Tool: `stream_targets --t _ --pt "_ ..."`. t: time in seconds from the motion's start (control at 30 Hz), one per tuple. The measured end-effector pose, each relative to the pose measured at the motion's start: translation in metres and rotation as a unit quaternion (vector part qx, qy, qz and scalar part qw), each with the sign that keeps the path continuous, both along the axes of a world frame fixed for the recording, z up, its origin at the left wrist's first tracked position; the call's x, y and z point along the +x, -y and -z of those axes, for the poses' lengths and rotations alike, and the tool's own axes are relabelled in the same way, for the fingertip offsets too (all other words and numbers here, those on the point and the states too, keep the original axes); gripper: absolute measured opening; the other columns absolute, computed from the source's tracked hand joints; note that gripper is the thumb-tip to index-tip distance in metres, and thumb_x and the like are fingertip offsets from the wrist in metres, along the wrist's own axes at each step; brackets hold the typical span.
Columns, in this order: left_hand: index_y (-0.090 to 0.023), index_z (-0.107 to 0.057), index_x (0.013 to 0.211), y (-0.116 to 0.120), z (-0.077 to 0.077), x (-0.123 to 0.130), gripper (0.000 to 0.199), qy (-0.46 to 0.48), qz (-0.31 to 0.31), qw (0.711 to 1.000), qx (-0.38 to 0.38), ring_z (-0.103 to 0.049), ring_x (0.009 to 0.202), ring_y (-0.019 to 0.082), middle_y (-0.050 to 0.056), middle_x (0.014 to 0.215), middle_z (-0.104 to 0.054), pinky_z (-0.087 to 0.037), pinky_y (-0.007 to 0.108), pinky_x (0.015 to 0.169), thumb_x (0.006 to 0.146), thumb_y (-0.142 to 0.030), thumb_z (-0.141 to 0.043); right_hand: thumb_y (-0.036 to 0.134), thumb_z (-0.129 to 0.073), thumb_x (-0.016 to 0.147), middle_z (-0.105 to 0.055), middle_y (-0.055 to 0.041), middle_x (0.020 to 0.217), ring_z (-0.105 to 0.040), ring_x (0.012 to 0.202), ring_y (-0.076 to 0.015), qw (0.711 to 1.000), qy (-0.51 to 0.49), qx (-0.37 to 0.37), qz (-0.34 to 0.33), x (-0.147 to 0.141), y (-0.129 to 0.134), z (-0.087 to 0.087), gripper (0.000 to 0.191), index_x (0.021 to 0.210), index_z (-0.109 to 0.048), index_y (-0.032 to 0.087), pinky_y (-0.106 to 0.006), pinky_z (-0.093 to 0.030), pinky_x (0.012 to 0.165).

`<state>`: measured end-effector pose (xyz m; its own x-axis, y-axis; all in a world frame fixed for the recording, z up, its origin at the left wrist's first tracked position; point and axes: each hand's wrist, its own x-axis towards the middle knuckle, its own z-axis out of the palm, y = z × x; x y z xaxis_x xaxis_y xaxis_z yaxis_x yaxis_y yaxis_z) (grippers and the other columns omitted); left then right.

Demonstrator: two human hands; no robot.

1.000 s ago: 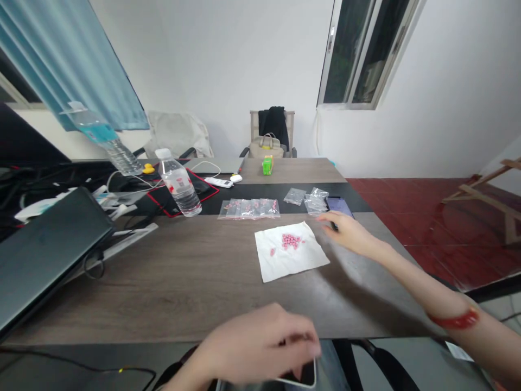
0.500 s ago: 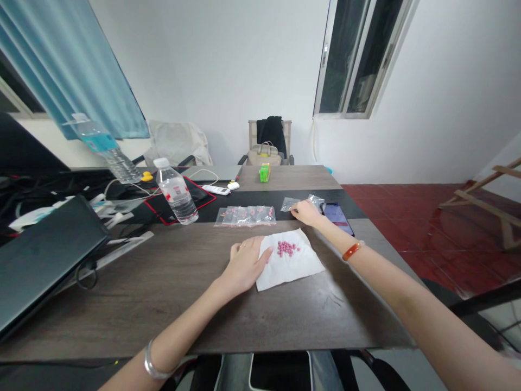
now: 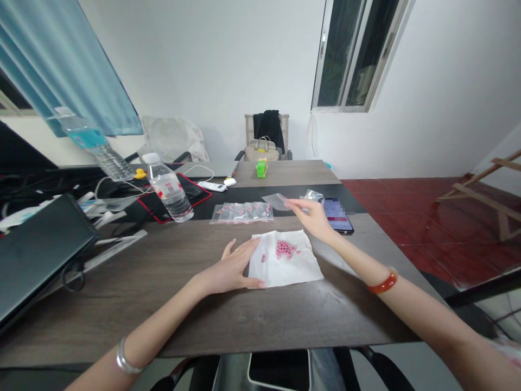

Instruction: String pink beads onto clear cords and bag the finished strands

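On the table lies a white tissue [image 3: 299,270] with a cluster of small pink beads [image 3: 284,249] and a few beads apart at its left. My left hand [image 3: 234,266] rests open at the tissue's left edge, fingers spread. Between the thumb and fingers of my right hand [image 3: 311,217] is a clear plastic bag [image 3: 275,202], raised above the table; it looks empty. To its left, several clear bags [image 3: 243,212] with pink beads inside lie in an overlapping row. More clear bags [image 3: 313,194] lie behind my right hand.
A phone [image 3: 337,216] lies right of my right hand. Water bottles [image 3: 169,187] stand at the left, near a black mouse pad [image 3: 191,190] and a laptop [image 3: 44,260]. Farther back are a white remote [image 3: 212,186] and a green box [image 3: 261,168].
My right hand has picked up a clear bag and drawn it leftward. My left hand has opened wider and shifted slightly left; a few beads now show beside it.
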<state>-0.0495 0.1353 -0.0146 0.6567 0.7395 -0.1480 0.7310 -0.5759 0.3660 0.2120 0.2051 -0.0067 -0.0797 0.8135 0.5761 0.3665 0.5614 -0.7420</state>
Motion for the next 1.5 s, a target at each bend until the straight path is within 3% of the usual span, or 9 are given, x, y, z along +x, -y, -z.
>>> stream_targets --t 0.07,0.17,0.27,0.5,0.67,0.93,1.13,1.3,1.5 --pt "-0.02 0.0 0.153 -0.004 -0.002 0.002 0.105 0.046 -0.04 0.997 0.053 -0.021 0.144 0.037 0.02 0.157 -0.021 -0.01 0.06 0.113 0.078 -0.07 -0.055 0.034 -0.063 0.083 -0.076 -0.0062 0.095 -0.07 0.089 -0.021 0.995 -0.07 -0.064 -0.034 -0.006 0.012 -0.001 0.018 0.092 -0.074 0.023 -0.04 -0.052 0.085" --pt "-0.02 0.004 0.153 -0.01 -0.007 0.014 0.107 0.129 -0.111 0.96 0.224 -0.02 0.144 0.038 0.024 0.157 -0.017 -0.02 0.056 0.11 0.079 -0.066 -0.058 0.036 -0.067 0.078 -0.076 -0.0071 0.093 -0.07 0.089 -0.0207 0.971 -0.15 -0.165 -0.08 -0.018 0.027 0.0 0.019 0.089 -0.072 0.021 -0.038 -0.053 0.081" --pt "-0.018 -0.001 0.152 -0.014 -0.014 0.032 0.108 0.14 -0.071 0.928 0.338 -0.024 0.143 0.037 0.024 0.156 -0.02 -0.019 0.051 0.111 0.076 -0.062 -0.064 0.036 -0.072 0.072 -0.076 -0.006 0.085 -0.07 0.081 -0.0189 0.95 -0.191 -0.227 -0.1 -0.031 0.038 0.002 0.019 0.085 -0.071 0.021 -0.033 -0.053 0.072" --pt "-0.02 -0.036 0.139 -0.023 -0.01 0.049 0.068 0.196 -0.072 0.907 0.366 -0.057 0.116 0.029 0.013 0.126 -0.061 -0.018 0.048 0.109 0.081 -0.044 -0.063 0.035 -0.08 0.063 -0.071 -0.0006 0.069 -0.062 0.06 -0.0122 0.921 -0.231 -0.279 -0.143 -0.047 0.052 0.001 0.023 0.065 -0.063 0.02 -0.025 -0.047 0.057" --pt "-0.019 -0.048 0.129 -0.029 0.0 0.039 0.065 0.212 -0.063 0.902 0.371 -0.063 0.101 0.027 0.009 0.106 -0.068 -0.022 0.049 0.107 0.076 -0.05 -0.066 0.041 -0.066 0.078 -0.063 0.0022 0.063 -0.052 0.054 -0.0099 0.949 -0.164 -0.23 -0.141 -0.046 0.052 0.006 0.023 0.068 -0.067 0.02 -0.025 -0.04 0.052" --pt "-0.019 -0.057 0.116 -0.049 0.003 0.033 0.058 0.198 -0.056 0.907 0.368 -0.063 0.094 0.025 0.008 0.1 -0.07 -0.028 0.045 0.103 0.073 -0.056 -0.065 0.03 -0.063 0.076 -0.069 -0.0009 0.076 -0.062 0.075 -0.0167 0.988 -0.057 -0.126 -0.071 -0.046 0.04 0.018 0.011 0.072 -0.064 0.021 -0.032 -0.047 0.075" --pt "-0.021 -0.06 0.109 -0.054 0.004 0.031 0.051 0.17 -0.051 0.909 0.376 -0.063 0.096 0.025 0.007 0.101 -0.07 -0.028 0.045 0.104 0.074 -0.057 -0.064 0.031 -0.06 0.079 -0.063 0.0007 0.073 -0.063 0.073 -0.0172 0.99 -0.075 -0.108 -0.049 -0.051 0.04 0.019 0.012 0.08 -0.05 0.023 -0.031 -0.046 0.071" --pt "-0.022 -0.062 0.102 -0.051 0.002 0.025 0.042 0.172 -0.062 0.909 0.375 -0.063 0.097 0.025 0.006 0.098 -0.071 -0.028 0.045 0.103 0.075 -0.054 -0.064 0.027 -0.056 0.086 -0.063 -0.0017 0.081 -0.06 0.082 -0.0189 0.996 0.084 0.011 0.002 -0.047 0.054 0.017 0.01 0.079 -0.052 0.021 -0.035 -0.041 0.08" --pt "-0.022 -0.058 0.109 -0.041 0.003 0.011 0.049 0.165 -0.023 0.933 0.32 -0.061 0.104 0.025 0.007 0.11 -0.069 -0.027 0.044 0.104 0.074 -0.054 -0.066 0.03 -0.056 0.09 -0.065 -0.0079 0.108 -0.057 0.105 -0.0224 0.972 0.219 0.067 -0.059 -0.041 0.063 0.024 0.013 0.088 -0.066 0.021 -0.039 -0.041 0.087"
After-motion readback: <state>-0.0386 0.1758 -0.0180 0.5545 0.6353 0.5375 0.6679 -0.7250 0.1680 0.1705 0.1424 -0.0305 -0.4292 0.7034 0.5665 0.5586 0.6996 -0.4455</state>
